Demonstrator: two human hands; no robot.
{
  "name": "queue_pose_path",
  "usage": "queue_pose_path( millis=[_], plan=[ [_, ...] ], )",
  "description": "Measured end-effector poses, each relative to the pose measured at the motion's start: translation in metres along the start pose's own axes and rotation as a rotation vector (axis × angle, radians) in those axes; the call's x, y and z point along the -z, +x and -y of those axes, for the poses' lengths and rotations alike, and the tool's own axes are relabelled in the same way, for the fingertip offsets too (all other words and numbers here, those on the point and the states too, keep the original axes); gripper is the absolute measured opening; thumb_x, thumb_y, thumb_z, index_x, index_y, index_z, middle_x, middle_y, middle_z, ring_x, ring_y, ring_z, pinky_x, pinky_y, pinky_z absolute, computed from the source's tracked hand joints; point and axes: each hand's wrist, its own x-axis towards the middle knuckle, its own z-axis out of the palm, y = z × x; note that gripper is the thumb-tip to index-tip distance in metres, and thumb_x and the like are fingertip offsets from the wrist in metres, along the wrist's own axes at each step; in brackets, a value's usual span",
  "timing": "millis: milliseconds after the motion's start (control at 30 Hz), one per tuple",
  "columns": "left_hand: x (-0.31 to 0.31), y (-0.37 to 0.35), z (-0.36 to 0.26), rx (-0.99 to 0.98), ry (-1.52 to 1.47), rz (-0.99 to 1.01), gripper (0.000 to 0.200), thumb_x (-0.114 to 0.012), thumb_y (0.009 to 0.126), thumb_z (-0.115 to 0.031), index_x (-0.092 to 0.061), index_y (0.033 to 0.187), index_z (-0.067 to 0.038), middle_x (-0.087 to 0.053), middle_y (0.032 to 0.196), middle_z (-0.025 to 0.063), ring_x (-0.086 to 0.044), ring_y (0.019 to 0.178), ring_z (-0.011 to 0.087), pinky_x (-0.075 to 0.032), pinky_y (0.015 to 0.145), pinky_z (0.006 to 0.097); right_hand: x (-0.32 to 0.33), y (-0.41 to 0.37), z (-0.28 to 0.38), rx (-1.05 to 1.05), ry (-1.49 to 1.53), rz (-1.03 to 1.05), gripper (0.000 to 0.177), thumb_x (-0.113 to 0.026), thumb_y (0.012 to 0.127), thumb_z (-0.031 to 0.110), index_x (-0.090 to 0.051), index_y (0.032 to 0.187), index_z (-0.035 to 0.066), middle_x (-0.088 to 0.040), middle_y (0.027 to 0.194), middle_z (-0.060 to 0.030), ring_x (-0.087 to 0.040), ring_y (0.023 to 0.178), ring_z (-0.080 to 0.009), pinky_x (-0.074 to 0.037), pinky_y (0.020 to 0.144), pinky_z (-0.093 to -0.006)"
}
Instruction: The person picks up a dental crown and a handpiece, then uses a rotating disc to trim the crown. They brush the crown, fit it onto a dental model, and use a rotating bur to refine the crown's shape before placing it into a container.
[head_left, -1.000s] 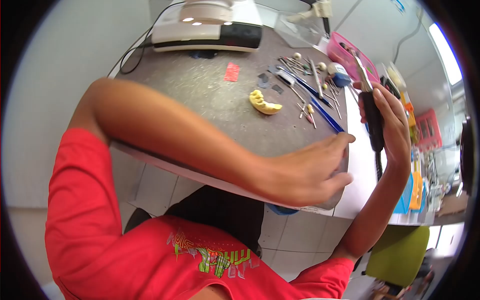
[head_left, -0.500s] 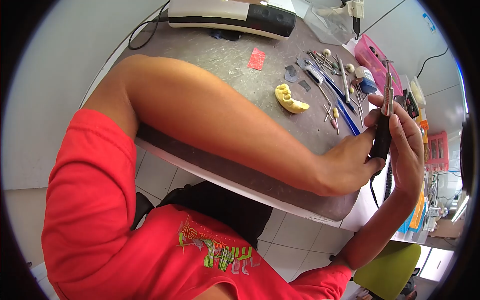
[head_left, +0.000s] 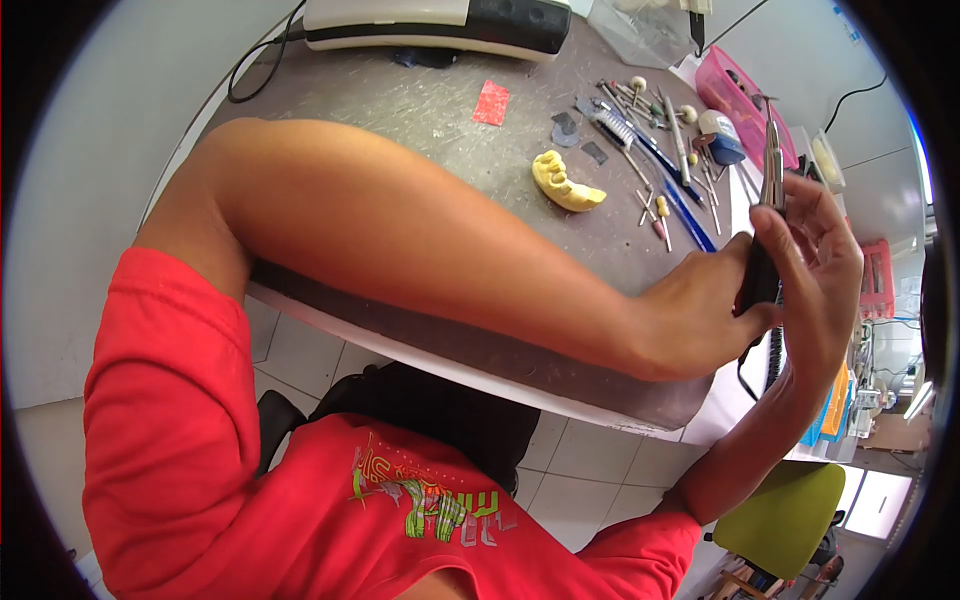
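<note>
My left hand [head_left: 705,312] reaches across from the left, closed round the lower black body of a rotary handpiece [head_left: 765,270]. The handpiece stands nearly upright, its silver nose pointing up with a small thin bit at the tip. My right hand [head_left: 825,255] is at its right side. The thumb lies across the body just below the silver nose, while the fingers curve behind it, partly hidden. Left of the hands, on the grey worktop [head_left: 420,130], lie a yellow dental model [head_left: 565,185], a blue-handled brush [head_left: 612,128] and several small burs [head_left: 662,225].
A black and white machine [head_left: 440,25] stands at the back, with a red piece [head_left: 490,103] on the worktop before it. At the right are a blue and white jar [head_left: 722,138] and a pink basket [head_left: 735,95]. A green chair [head_left: 785,520] stands lower right.
My right hand has turned around the handpiece, its thumb shifting left and its fingers swinging further behind. The left hand keeps its grip. The whole view has shifted slightly.
</note>
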Motion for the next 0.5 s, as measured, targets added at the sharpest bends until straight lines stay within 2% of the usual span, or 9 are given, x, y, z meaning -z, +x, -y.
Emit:
queue_pose_path(
  millis=[33, 67, 100, 200, 300, 333, 500],
  plan=[
    [0.000, 0.000, 0.003, 0.011, -0.003, -0.002, 0.039, -0.064, 0.084, -0.020, -0.048, 0.105, 0.008, -0.064, 0.091, 0.0261, -0.065, 0.091, 0.0394, -0.050, 0.080, 0.0437, -0.004, 0.002, 0.001, -0.013, 0.002, -0.049, 0.032, -0.076, 0.082, 0.018, -0.063, 0.104, -0.001, -0.063, 0.082, -0.0025, -0.058, 0.076, -0.0084, -0.045, 0.072, -0.0220],
    [-0.001, 0.001, 0.004, 0.012, 0.035, 0.013, 0.036, -0.063, 0.086, -0.019, -0.048, 0.104, 0.008, -0.064, 0.087, 0.0223, -0.064, 0.084, 0.0348, -0.050, 0.075, 0.0413, -0.006, 0.005, -0.005, -0.015, -0.069, -0.058, 0.041, -0.073, 0.086, 0.023, -0.061, 0.116, -0.002, -0.066, 0.083, -0.0054, -0.060, 0.079, -0.0087, -0.045, 0.073, -0.0213],
    [-0.002, 0.002, 0.005, 0.011, 0.073, 0.029, 0.032, -0.061, 0.087, -0.018, -0.049, 0.103, 0.008, -0.064, 0.082, 0.0185, -0.064, 0.076, 0.0303, -0.050, 0.069, 0.0388, -0.009, 0.008, -0.006, -0.017, -0.071, -0.054, 0.041, -0.073, 0.086, 0.023, -0.061, 0.116, -0.002, -0.066, 0.083, -0.0054, -0.060, 0.079, -0.0087, -0.045, 0.073, -0.0213],
    [-0.004, -0.002, 0.007, -0.033, 0.092, 0.083, 0.031, -0.062, 0.086, -0.019, -0.051, 0.100, 0.007, -0.064, 0.081, 0.0191, -0.064, 0.076, 0.0318, -0.049, 0.069, 0.0398, -0.010, 0.022, -0.003, 0.025, 0.098, -0.090, 0.045, -0.066, 0.091, 0.024, -0.056, 0.125, -0.004, -0.070, 0.093, -0.0115, -0.063, 0.084, -0.0110, -0.047, 0.079, -0.0225],
    [-0.003, 0.000, 0.006, -0.038, 0.137, 0.120, 0.032, -0.063, 0.086, -0.021, -0.051, 0.100, 0.005, -0.064, 0.080, 0.0194, -0.065, 0.076, 0.0330, -0.049, 0.068, 0.0411, -0.007, 0.041, 0.004, 0.157, 0.142, -0.019, 0.041, -0.065, 0.091, 0.023, -0.059, 0.121, -0.004, -0.070, 0.093, -0.0123, -0.064, 0.084, -0.0118, -0.047, 0.081, -0.0234],
    [-0.003, 0.000, 0.006, -0.035, 0.139, 0.124, 0.033, -0.064, 0.086, -0.022, -0.051, 0.099, 0.006, -0.064, 0.079, 0.0194, -0.065, 0.075, 0.0334, -0.049, 0.067, 0.0413, -0.006, 0.048, 0.006, 0.194, 0.107, -0.017, 0.035, -0.064, 0.092, 0.022, -0.063, 0.114, -0.004, -0.070, 0.091, -0.0115, -0.064, 0.084, -0.0115, -0.048, 0.080, -0.0239],
    [-0.004, -0.006, 0.006, -0.044, 0.175, 0.139, 0.033, -0.064, 0.085, -0.022, -0.052, 0.097, 0.006, -0.064, 0.076, 0.0196, -0.064, 0.072, 0.0345, -0.049, 0.066, 0.0415, 0.006, 0.090, -0.004, 0.176, 0.035, -0.137, 0.026, -0.062, 0.092, 0.020, -0.069, 0.103, -0.002, -0.070, 0.089, -0.0083, -0.064, 0.083, -0.0105, -0.048, 0.079, -0.0239]
  ],
)
